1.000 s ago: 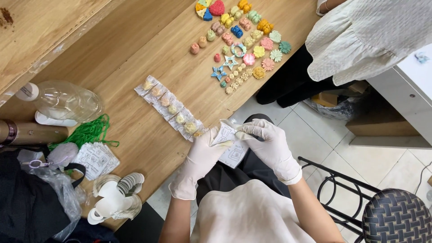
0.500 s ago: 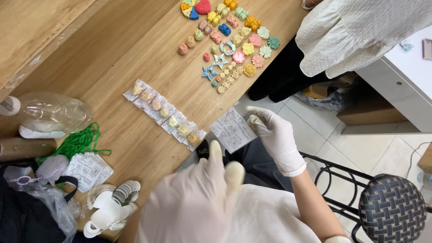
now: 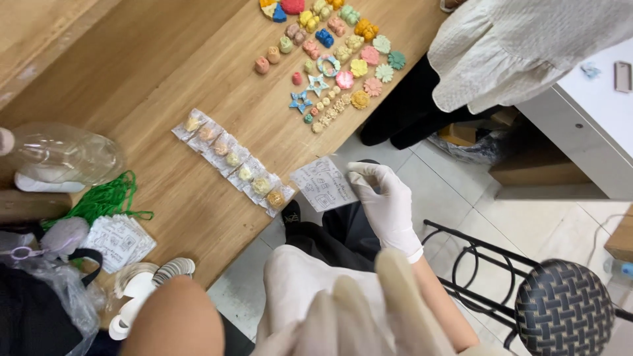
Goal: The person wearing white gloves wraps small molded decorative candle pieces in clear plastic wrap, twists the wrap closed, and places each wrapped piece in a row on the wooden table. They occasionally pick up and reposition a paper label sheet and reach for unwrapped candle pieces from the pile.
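Wooden table [image 3: 165, 79] over pale floor tiles. Nearest the lens, left hand [image 3: 356, 316], gloved and blurred, fingers spread loose, holding nothing. Beyond it, right hand [image 3: 386, 201], gloved, fingertips pinched on a small printed packet [image 3: 324, 183] just off the table's near edge. Left of that packet, on the table, a row of sealed packets [image 3: 234, 161] with pale shapes inside. Farther along the table, colourful moulded shapes [image 3: 330, 59], beside a person in a white top [image 3: 527, 46].

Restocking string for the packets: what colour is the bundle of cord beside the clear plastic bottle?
Green; the tangled bundle of thin cord shows clearly in the head view.
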